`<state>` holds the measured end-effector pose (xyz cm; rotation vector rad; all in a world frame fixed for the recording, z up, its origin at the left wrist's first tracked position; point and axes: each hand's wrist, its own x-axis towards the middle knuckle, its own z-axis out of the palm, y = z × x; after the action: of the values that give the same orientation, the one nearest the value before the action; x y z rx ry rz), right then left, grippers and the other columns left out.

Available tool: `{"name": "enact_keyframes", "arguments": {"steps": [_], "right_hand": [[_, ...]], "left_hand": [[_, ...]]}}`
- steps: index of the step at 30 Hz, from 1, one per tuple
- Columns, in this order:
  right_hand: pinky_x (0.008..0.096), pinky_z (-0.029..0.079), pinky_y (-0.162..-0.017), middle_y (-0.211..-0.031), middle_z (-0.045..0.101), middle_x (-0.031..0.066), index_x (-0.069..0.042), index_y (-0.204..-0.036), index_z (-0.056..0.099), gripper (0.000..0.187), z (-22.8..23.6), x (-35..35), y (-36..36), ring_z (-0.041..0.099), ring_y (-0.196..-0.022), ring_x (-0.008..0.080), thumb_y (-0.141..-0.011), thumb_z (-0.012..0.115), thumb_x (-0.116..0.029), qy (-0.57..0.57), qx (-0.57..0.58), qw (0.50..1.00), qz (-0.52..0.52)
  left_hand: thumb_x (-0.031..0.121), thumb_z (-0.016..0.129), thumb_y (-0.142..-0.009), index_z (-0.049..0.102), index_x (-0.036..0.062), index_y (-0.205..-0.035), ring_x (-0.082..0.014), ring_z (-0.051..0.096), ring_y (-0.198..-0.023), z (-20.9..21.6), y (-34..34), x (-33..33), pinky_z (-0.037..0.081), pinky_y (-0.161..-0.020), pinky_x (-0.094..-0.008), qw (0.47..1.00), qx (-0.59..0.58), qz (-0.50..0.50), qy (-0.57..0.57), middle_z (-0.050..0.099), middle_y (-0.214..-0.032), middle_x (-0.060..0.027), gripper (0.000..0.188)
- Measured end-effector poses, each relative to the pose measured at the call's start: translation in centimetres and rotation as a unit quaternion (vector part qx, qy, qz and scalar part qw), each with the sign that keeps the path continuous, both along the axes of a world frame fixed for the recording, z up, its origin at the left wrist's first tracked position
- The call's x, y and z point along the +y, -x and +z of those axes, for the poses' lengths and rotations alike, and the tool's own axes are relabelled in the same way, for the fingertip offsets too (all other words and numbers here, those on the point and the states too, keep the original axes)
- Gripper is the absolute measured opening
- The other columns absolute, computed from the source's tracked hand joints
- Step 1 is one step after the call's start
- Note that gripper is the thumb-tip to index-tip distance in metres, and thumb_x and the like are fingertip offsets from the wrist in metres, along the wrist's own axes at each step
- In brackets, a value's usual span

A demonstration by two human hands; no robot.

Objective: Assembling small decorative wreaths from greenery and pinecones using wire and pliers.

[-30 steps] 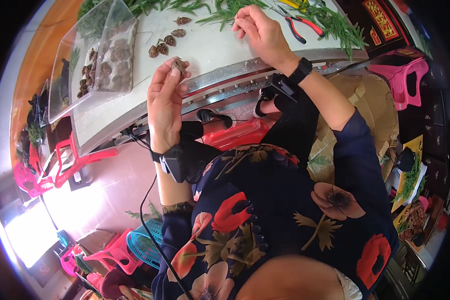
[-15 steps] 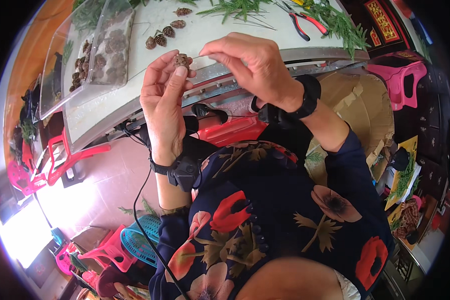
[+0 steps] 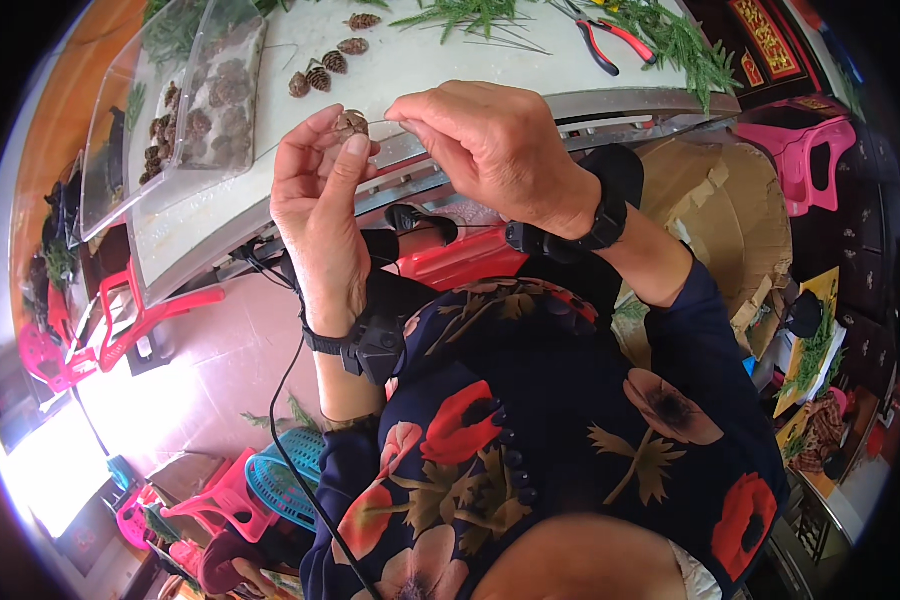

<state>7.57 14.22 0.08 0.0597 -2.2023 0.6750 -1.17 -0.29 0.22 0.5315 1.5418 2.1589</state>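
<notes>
Between the thumb and fingers of my left hand [image 3: 320,195] is a small brown pine cone [image 3: 351,122], held just over the table's near edge. Right beside it, my right hand [image 3: 495,145] is closed in a pinch, fingertips pointing at the cone. Whatever lies in that pinch is too small to make out. Beyond my hands, several more pine cones [image 3: 334,63] lie in a slanting row on the white tabletop [image 3: 420,75].
A clear plastic box [image 3: 185,165] with pine cones stands at the table's left. Red-handled pliers [image 3: 600,45], thin dark wires [image 3: 505,46] and green sprigs [image 3: 705,70] lie at the far side. Cardboard [image 3: 720,220] and a pink stool [image 3: 805,165] are on the right.
Both hands have shifted slightly left, the pine cone moving along with the left one. My right wrist has turned and its fingers have curled more. The things on the table lie as before.
</notes>
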Motion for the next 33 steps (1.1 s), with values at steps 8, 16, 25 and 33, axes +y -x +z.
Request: {"name": "enact_keyframes", "arguments": {"steps": [8, 16, 25, 33], "right_hand": [[0.0292, 0.047, -0.05, -0.07, 0.063, 0.0078, -0.005, -0.092, 0.063, 0.012, -0.1, -1.0, 0.3, 0.062, -0.058, 0.0231, -0.081, 0.066, -0.002, 0.037, 0.014, 0.999, -0.02], [0.0295, 0.047, -0.048, -0.068, 0.063, 0.0074, -0.004, -0.088, 0.06, 0.01, -0.2, -2.1, 0.5, 0.063, -0.058, 0.0236, -0.081, 0.066, -0.003, 0.007, 0.004, 0.999, -0.051], [0.0295, 0.048, -0.05, -0.07, 0.064, 0.0075, -0.004, -0.088, 0.061, 0.009, -0.7, -2.5, 0.1, 0.064, -0.059, 0.0232, -0.081, 0.066, -0.003, -0.032, 0.027, 0.997, -0.062], [0.0284, 0.047, -0.051, -0.071, 0.065, 0.008, -0.004, -0.09, 0.062, 0.008, 0.0, -2.7, -0.4, 0.064, -0.06, 0.0231, -0.083, 0.065, -0.005, 0.069, 0.025, 0.997, -0.034]], "left_hand": [[0.0, 0.064, -0.086, 0.056, -0.0005, -0.115, -0.0114, 0.06, -0.085, -0.6, -0.4, 0.1, 0.049, -0.075, -0.0228, 1.0, 0.005, -0.02, -0.01, 0.062, -0.098, -0.0052, 0.03], [0.0, 0.058, -0.09, 0.053, -0.0024, -0.117, -0.0148, 0.061, -0.09, -1.2, -0.8, 0.4, 0.052, -0.081, -0.0272, 0.997, -0.037, -0.048, -0.044, 0.06, -0.106, -0.0094, 0.027], [0.008, 0.051, -0.096, 0.053, -0.0031, -0.115, -0.0173, 0.062, -0.093, -1.3, -0.5, 0.0, 0.053, -0.082, -0.0289, 0.991, -0.076, -0.051, -0.094, 0.06, -0.106, -0.0122, 0.022], [0.013, 0.048, -0.098, 0.053, -0.0035, -0.114, -0.0182, 0.063, -0.091, -0.8, -0.4, -0.4, 0.054, -0.083, -0.0289, 0.985, -0.114, -0.067, -0.112, 0.06, -0.102, -0.0119, 0.023]]}}
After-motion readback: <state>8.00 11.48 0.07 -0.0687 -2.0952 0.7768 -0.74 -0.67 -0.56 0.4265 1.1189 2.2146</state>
